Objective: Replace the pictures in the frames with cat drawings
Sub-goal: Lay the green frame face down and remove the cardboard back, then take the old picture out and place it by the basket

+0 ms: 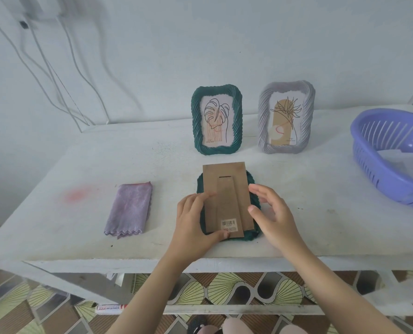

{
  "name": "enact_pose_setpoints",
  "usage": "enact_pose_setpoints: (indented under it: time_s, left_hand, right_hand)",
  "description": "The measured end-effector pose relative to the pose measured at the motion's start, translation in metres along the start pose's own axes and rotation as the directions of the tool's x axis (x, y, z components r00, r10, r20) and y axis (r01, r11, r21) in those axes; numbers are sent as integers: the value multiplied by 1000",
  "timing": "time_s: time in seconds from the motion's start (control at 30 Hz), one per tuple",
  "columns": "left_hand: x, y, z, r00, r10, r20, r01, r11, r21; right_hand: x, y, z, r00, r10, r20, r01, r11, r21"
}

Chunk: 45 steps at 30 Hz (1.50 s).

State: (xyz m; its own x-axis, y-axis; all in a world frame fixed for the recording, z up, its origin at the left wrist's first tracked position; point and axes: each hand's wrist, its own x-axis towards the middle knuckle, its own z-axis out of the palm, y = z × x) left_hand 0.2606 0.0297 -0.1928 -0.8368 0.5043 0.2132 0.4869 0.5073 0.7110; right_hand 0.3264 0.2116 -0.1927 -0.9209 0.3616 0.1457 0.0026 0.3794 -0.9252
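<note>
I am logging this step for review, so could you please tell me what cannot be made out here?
Head view only:
- face-down frame: its front and its picture are hidden beneath the backing board.
- purple basket: cut off by the right edge; the white sheet inside is too blurred to read.
- barcode label: print too small.
- left hand: unclear whether it grips the board or merely touches it.
</note>
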Motion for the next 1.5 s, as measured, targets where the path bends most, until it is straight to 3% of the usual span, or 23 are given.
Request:
enact_pose_setpoints:
  time_s: [0.17,0.3,0.43,0.73,0.93,1.07,1.2,1.3,1.5]
  left_hand:
    - [6,7,-2,997,-7,75,14,996,-90]
    - [12,6,-6,990,-80,112,103,970,-220]
    - [14,9,-13,977,-152,150,204,874,-441]
    - [30,-10,-59,955,-296,38,240,685,-688]
    - [67,-49,-103,907,-421,-9,369,806,-463]
    - [85,-60,-111,889,-457,14,433,831,-349]
    - [98,-73,-107,889,-458,22,458,884,-89]
    - [102,-85,-101,890,-456,12,450,881,144]
    - [98,-89,-94,896,-443,-38,433,850,298]
  right_hand:
    - [-1,4,1,1000,17,25,-17,1000,14]
    - [-1,6,1,999,33,23,-33,999,31]
    - [-1,5,1,999,35,-5,-35,999,30]
    - [0,10,0,998,-55,-18,49,969,-243]
    - [-1,9,1,999,-40,-17,34,965,-260]
    - [-2,7,2,999,-21,-26,13,966,-257]
    - [-1,6,1,1000,-4,-23,-1,969,-247]
    - [-1,4,0,1000,-1,-22,-5,964,-266]
    - [0,-5,8,997,-73,-20,57,894,-445]
